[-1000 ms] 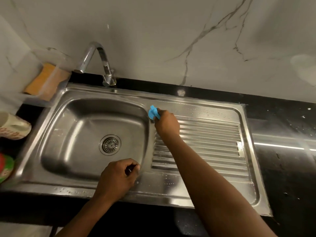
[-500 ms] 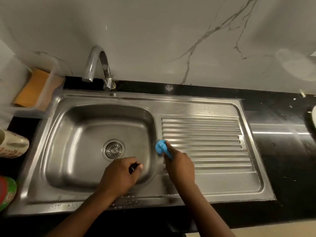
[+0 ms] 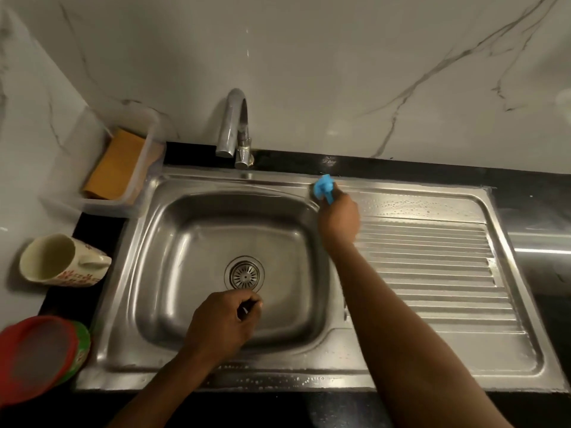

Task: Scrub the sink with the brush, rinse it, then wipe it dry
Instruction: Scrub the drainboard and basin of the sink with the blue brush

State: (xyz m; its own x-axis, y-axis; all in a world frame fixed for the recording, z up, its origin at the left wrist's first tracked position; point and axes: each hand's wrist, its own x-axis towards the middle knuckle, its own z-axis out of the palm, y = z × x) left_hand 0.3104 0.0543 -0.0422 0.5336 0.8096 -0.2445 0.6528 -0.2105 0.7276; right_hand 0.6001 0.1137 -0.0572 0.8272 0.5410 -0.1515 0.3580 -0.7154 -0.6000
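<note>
On sink [image 3: 278,180] rim, small blue brush [image 3: 323,186], in right hand [image 3: 340,222]

L grip [image 3: 221,322] & R grip [image 3: 340,220] bare; forearms [image 3: 401,319] bare to frame edge.

Black counter [image 3: 432,171] with sink [image 3: 154,378], mug [image 3: 61,261]

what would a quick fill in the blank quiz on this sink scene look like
The right hand grips a small ___ plastic brush at the stainless steel sink's back rim.
The cream patterned mug lies on its ___.
The ridged drainboard lies to the ___ of the deep basin.
Missing words: blue; side; right.
</note>
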